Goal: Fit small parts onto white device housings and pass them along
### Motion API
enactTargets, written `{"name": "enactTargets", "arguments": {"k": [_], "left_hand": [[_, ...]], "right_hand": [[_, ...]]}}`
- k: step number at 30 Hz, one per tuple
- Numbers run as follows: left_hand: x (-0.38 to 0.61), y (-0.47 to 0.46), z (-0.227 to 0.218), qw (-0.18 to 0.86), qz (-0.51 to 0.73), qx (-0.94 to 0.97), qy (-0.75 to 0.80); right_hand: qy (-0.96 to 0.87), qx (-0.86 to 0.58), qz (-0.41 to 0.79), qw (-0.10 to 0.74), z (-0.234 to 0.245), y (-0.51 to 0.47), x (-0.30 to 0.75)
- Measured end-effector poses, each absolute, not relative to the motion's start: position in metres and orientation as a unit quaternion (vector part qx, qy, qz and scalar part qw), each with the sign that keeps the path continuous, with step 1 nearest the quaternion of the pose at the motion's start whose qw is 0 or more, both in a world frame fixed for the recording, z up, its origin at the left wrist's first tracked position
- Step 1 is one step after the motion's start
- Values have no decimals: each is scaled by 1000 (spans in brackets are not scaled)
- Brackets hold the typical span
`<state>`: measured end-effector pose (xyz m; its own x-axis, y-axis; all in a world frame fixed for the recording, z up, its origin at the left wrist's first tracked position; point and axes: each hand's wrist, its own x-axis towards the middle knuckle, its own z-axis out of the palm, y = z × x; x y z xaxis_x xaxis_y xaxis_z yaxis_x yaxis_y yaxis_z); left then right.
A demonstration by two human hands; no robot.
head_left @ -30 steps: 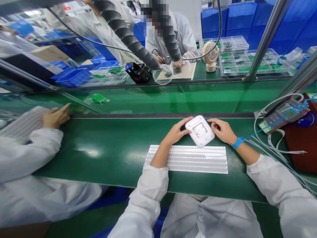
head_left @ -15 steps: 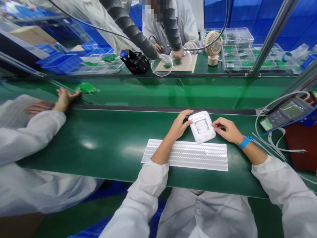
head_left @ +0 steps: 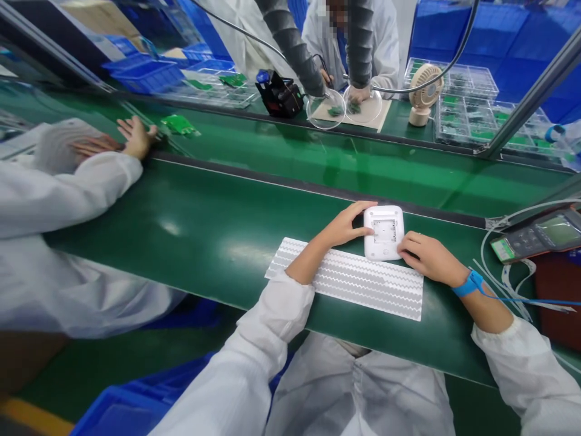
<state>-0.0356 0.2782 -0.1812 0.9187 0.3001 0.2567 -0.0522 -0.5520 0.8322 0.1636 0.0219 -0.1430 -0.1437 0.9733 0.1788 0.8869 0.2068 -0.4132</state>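
Head view showed both hands closed in on a white housing [head_left: 384, 231], which lay flat with its recessed face up on the green bench [head_left: 204, 224]. Its near edge just overlapped the far edge of a white ribbed sheet [head_left: 358, 284]. The left hand [head_left: 347, 225] pinched the housing's left edge, fingers curled over the top and thumb against the side. The right hand [head_left: 429, 257] had its fingertips bunched against the near right corner; whether a thumb was tucked beneath could not be told. A blue wrist strap [head_left: 469, 283] sat just behind that hand, and a meter [head_left: 540, 235] lay well off to its right. Far to the left of the grip, a co-worker's hand [head_left: 136, 134] rested near a green circuit board [head_left: 180, 125]. By my reading, the step in hand was squaring and steadying the housing between both hands. Any lift or turn from there would call for a firmer hold on the right side and even pressure from both hands.
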Motion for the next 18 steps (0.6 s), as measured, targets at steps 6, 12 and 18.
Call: {"name": "enactTargets", "arguments": {"k": [6,12,18], "left_hand": [[-33,278,-180,486,188,851,72],[-31,280,-180,491,186,848,67],[-32,277,-177,490,181,850,69]], "right_hand": [[-754,-638,83,130,-132,25,155],[-747,-652,85,98,-125,31,150],[-745,-654,79,101,-124,29,149]]}}
